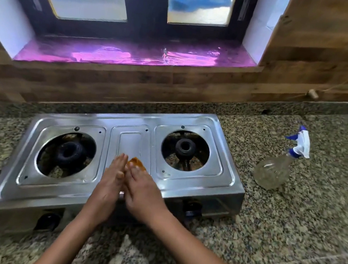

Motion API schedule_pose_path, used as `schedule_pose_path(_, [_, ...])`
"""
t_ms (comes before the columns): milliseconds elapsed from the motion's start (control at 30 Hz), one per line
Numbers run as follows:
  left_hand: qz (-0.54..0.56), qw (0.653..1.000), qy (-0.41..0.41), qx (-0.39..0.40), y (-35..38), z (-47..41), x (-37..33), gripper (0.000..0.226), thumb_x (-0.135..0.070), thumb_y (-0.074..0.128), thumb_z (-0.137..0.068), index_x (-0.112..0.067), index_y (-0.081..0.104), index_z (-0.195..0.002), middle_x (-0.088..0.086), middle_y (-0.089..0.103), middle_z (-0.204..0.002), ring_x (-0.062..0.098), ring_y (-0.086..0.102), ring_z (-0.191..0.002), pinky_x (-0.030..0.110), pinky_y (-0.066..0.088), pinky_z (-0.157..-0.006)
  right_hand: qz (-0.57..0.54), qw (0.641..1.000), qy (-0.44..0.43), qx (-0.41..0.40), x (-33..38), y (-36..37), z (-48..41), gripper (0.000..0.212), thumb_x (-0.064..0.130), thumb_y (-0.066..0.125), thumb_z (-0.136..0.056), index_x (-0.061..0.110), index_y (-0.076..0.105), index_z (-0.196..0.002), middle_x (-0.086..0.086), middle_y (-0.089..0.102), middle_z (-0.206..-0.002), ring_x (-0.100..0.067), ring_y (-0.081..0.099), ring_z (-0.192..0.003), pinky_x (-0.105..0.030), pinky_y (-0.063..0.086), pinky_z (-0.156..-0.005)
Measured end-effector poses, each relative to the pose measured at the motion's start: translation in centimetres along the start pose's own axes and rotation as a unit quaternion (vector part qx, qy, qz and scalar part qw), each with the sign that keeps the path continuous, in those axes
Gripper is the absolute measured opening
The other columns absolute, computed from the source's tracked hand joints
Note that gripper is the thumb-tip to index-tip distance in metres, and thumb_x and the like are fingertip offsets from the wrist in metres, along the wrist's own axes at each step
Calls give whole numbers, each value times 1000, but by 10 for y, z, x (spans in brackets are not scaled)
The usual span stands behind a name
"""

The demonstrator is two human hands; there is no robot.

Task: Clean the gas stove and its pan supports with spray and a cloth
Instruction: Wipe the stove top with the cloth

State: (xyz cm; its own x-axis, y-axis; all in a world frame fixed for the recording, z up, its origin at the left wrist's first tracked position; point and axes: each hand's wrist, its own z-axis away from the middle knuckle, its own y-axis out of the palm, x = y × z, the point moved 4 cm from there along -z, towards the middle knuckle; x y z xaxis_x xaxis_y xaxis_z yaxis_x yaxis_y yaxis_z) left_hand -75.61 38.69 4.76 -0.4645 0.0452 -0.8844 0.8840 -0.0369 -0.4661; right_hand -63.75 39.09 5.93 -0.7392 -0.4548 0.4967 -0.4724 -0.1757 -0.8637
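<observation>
Cloth (136,162) mostly hidden under right hand (142,191); spray bottle (273,172) blurred.

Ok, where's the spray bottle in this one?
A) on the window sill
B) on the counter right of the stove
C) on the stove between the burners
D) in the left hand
B: the spray bottle sits on the granite counter, right of the stove and apart from it; the left hand and right hand are at the stove's middle panel.
</observation>
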Motion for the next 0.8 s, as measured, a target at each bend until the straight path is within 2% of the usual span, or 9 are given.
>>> schedule_pose_path(67, [-35,999,23,6,1,-4,-2,71,-82,12,-84,-44,23,-143,-25,15,-154,-5,8,-145,39,7,-123,-25,999,12,-21,-20,-9,18,55,22,50,-92,3,45,-143,-16,44,-148,-29,41,-137,-36,26,-117])
schedule_pose_path(133, [-76,996,46,12,8,-8,-8,75,-80,8,-86,-38,21,-146,-17,14,-158,-2,7,-147,38,8,-123,-31,997,41,-53,-51,-23,41,53,25,48,-90,8,49,-141,-9,48,-147,-23,44,-136,-37,34,-115])
schedule_pose_path(267, [-105,992,50,44,30,-16,-19,81,-81,3,-84,-36,16,-150,-16,10,-159,-2,1,-147,33,3,-123,9,979,162,-127,-125,-82,87,52,23,48,-99,21,36,-149,11,28,-153,-5,24,-143,-32,24,-119])
schedule_pose_path(333, [-106,992,45,54,40,-21,-23,87,-81,1,-83,-32,18,-152,-14,9,-160,-3,0,-147,30,0,-122,31,963,225,-147,-160,-103,100,51,24,46,-101,20,33,-150,11,24,-154,-9,23,-145,-33,21,-120])
schedule_pose_path(400, [-105,992,38,55,46,-28,-24,93,-83,-1,-81,-28,19,-153,-13,10,-160,-1,0,-147,26,-3,-120,48,957,248,-143,-172,-109,101,51,26,42,-101,16,32,-150,3,26,-157,-17,25,-146,-35,21,-120])
schedule_pose_path(467, [-116,992,33,47,48,-33,-25,96,-83,-3,-80,-26,20,-153,-11,10,-160,1,1,-148,26,-3,-119,52,956,255,-135,-162,-102,99,52,29,39,-102,17,26,-151,3,22,-158,-14,19,-147,-34,18,-120])
schedule_pose_path(567, [-138,990,19,29,55,-42,-27,88,-74,2,-84,-24,22,-153,-8,13,-161,4,3,-148,27,-2,-119,44,972,198,-117,-122,-73,83,51,29,36,-103,23,20,-151,8,17,-157,-7,12,-146,-33,16,-121])
schedule_pose_path(700, [-141,990,13,13,65,-54,-30,84,-66,4,-85,-21,26,-152,-2,17,-161,6,6,-147,28,-1,-118,31,994,82,-60,-66,-27,41,57,27,37,-94,6,38,-147,-11,35,-154,-23,30,-145,-39,23,-120])
schedule_pose_path(800, [-135,991,8,-4,66,-64,-32,82,-65,8,-86,-19,29,-151,-1,19,-160,3,8,-145,28,0,-118,21,998,55,-34,-64,-24,33,58,27,38,-95,3,36,-147,-14,33,-155,-26,28,-145,-37,21,-120])
